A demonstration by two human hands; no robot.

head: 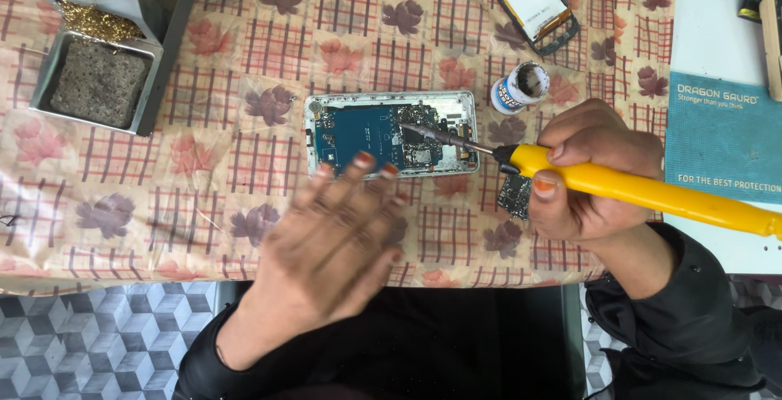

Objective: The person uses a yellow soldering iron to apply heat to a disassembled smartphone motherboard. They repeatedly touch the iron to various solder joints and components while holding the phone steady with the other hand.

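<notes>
While iron tip rests on board:
right hand (590, 176): gripping yellow soldering iron (652, 192)
left hand (338, 241): spread loose, fingertips at opened phone (391, 133) near edge

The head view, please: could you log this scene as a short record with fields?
Left hand: open, blurred, fingers at the near edge of the opened phone
Right hand: grips a yellow soldering iron
Iron tip: over the phone's blue circuit board
Small metal part: on the cloth under the right hand
Small open jar: beyond the iron
Screen assembly: far edge
Sponge tray: far left
Surface: leaf-patterned tablecloth
</notes>
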